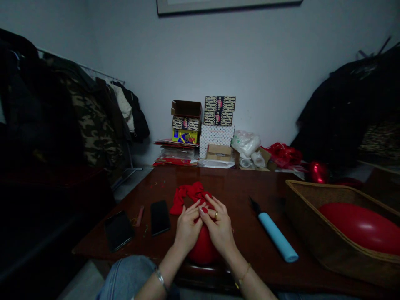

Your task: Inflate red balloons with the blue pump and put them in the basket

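Both my hands hold a red inflated balloon (203, 250) at the near edge of the dark wooden table (237, 196). My left hand (186, 228) wraps its left side, fingers pinched at the balloon's neck. My right hand (219, 227), with a ring, wraps the right side, fingertips also pinching the neck. A pile of flat red balloons (187, 193) lies just beyond my fingers. A light blue hand pump (275, 235) lies to the right of my hands.
Two dark phones (118, 230) (160, 216) lie at left. A wicker basket (312, 225) at right holds a big red balloon (359, 227). Stacked boxes (215, 125) and bags line the wall. Clothes hang on a rack (93, 112) at left.
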The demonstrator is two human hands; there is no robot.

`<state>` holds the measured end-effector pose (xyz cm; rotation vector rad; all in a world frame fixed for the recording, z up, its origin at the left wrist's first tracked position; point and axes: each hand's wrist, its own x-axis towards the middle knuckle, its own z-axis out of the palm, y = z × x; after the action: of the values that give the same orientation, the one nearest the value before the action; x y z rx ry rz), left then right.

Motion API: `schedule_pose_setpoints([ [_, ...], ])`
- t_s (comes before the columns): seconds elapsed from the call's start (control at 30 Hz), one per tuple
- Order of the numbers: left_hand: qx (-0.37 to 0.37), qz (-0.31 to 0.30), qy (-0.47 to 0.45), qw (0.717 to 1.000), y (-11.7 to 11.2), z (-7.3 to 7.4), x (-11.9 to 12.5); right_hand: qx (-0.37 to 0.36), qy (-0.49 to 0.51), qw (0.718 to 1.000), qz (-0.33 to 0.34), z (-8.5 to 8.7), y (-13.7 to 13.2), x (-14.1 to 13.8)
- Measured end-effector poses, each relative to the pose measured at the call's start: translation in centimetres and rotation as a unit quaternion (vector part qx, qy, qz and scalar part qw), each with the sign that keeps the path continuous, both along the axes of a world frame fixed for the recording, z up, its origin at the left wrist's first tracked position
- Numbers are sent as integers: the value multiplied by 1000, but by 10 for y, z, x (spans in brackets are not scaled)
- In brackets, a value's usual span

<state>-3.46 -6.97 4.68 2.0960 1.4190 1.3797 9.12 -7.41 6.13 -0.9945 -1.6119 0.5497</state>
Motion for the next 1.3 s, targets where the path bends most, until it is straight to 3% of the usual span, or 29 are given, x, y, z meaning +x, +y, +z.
schedule_pose_setpoints([
  [0.23, 20, -16, 9, 1000, -3, 4, -3, -23, 52, 998, 37, -2, 5, 8],
  [0.37, -16, -27, -77, 997, 3, 2, -8, -35, 79, 995, 49, -4, 7, 12],
  [0.53, -64, -47, -143, 987, 7, -1, -10, -43, 68, 997, 3, -13, 4, 7],
  [0.77, -44, -51, -104, 992, 1, 0, -5, -17, 37, 998, -38, -11, 2, 1],
  [1.07, 23, -8, -42, 999, 1, 1, -9, -35, 28, 999, 5, -18, 7, 23],
  [1.17, 85, -6, 16, 996, 2, 7, -11, -40, -106, 993, 10, -20, 3, 36],
  [1.3, 130, -17, 97, 987, 2, 15, -3, -1, -355, 933, -67, -20, -1, 46],
])
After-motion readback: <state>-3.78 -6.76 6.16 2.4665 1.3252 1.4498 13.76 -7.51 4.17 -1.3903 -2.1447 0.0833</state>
